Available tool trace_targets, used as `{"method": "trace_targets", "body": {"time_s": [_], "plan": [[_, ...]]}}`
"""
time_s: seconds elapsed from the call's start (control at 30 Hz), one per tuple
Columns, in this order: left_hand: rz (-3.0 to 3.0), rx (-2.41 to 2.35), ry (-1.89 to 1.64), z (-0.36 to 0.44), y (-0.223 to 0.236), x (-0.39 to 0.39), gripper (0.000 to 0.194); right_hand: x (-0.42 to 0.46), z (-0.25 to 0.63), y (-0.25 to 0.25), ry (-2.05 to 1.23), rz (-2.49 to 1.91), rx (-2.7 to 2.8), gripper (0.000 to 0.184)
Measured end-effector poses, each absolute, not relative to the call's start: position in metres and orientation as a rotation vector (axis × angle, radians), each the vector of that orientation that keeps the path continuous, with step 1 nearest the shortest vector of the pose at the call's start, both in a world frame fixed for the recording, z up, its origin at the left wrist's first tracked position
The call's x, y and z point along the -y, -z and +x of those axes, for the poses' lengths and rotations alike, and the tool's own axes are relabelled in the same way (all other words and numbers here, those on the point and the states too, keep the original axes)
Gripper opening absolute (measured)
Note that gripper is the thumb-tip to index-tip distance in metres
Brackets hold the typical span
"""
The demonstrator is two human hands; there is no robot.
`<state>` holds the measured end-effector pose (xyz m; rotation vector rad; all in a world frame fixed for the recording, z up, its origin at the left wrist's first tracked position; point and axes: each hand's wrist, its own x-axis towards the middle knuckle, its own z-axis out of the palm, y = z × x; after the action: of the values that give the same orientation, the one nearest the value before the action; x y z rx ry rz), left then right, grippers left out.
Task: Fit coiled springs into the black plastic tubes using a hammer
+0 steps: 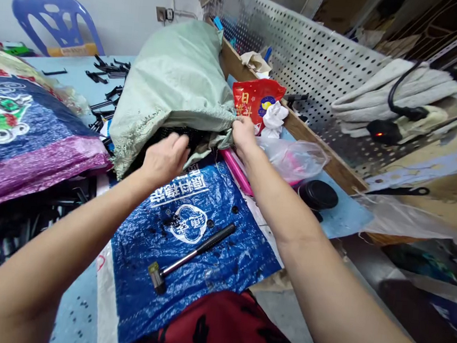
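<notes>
A pale green woven sack (181, 71) lies on the table, bulging, its frayed mouth facing me. My right hand (244, 134) pinches the right end of the sack's rim. At the opening is my left hand (166, 158), its fingers curled in front of the dark interior; what they hold, if anything, is hidden. Dark black contents show a little inside the mouth. Below the hands, a mallet (191, 258) with a black grip and a two-ended head rests on a blue printed plastic sheet (137, 249), among small black bits.
A blue and purple printed bag (35, 138) stands at left, above many black parts (2, 237). More black pieces (109, 73) are scattered behind. To the right are a red packet (255, 96), crumpled tissue (273, 119), a clear plastic bag (297, 159), a black jar (317, 194) and a perforated metal panel (302, 55).
</notes>
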<state>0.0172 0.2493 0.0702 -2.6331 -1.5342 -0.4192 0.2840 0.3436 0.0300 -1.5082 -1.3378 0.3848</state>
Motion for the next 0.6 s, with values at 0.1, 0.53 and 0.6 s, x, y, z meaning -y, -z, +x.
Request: {"method": "trace_targets", "body": {"time_s": [0.1,0.53,0.6], "plan": [[-2.712,1.589,0.17,-0.002,-0.029,-0.22,0.043,-0.283,0.284,-0.031,-0.023,-1.459,1.536,0.063],[-2.608,1.824,0.062,0.027,0.002,-0.265,0.035,-0.288,0.197,-0.044,0.177,-1.806,2.764,0.035],[-2.587,1.864,0.091,0.026,0.005,-0.253,0.035,-0.288,0.201,-0.043,0.176,-1.786,2.798,0.033]]}}
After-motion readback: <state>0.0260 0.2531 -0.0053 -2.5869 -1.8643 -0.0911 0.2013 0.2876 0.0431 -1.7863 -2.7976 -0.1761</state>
